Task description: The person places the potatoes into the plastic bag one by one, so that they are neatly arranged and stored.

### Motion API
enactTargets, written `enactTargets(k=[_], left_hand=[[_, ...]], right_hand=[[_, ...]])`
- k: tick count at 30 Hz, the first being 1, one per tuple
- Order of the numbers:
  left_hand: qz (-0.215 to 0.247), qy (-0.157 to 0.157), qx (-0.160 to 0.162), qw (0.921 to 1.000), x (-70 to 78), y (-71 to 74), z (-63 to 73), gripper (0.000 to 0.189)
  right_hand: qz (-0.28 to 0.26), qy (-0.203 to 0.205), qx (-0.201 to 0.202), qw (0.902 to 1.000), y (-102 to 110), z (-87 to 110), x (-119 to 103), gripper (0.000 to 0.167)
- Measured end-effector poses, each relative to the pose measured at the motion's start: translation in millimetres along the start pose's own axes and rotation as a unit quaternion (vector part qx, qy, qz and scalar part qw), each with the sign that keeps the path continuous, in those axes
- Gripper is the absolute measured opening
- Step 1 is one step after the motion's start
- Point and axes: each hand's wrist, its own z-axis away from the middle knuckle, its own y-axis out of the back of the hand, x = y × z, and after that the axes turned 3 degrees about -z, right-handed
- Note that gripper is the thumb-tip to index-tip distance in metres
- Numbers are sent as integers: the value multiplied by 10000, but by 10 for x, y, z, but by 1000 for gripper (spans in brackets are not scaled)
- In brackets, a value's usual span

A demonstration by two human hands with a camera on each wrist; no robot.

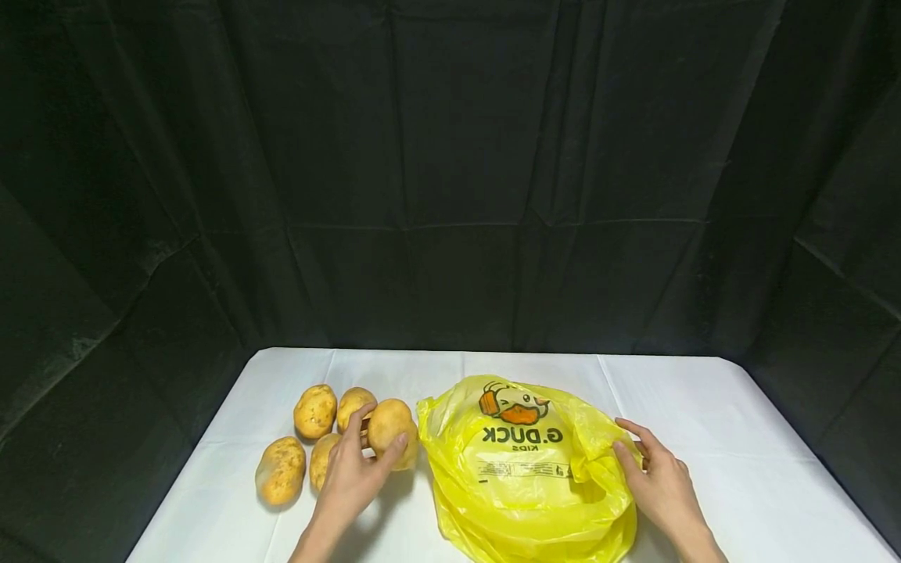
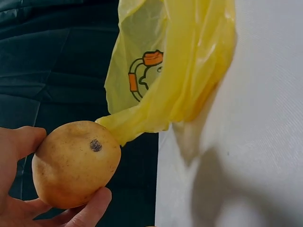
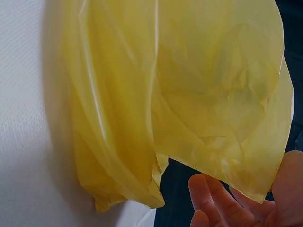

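My left hand (image 1: 354,473) grips a potato (image 1: 389,424) between thumb and fingers, raised close to the left edge of a yellow plastic bag (image 1: 524,489). In the left wrist view that potato (image 2: 78,163) shows a dark spot, and the bag's corner (image 2: 130,125) overlaps its upper right side. A further potato surface (image 1: 407,453) appears just below it in the head view. At the other side, my right hand (image 1: 660,481) pinches the bag's right edge, with the thumb on one face and fingers behind. The bag stands with its mouth spread, its duck print on the far wall.
Several potatoes lie on the white table (image 1: 732,422) left of the bag, among them one at the far left (image 1: 280,471) and one behind it (image 1: 315,411). Black cloth (image 1: 450,172) hangs behind the table and along both sides.
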Motion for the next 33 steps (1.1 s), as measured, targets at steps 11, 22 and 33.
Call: enactTargets(k=[11,22,33], left_hand=[[467,21,-219,9987,58,17,15,63],[1389,357,-1046,9841,83,-84,2,65],[2052,501,-1730,9620,105,-173,-33,68]], right_hand=[[16,159,111,9998,-2,12,13,46],[13,167,96,9998,7,8,2,46],[33,130,128,9998,7,6,-14,46]])
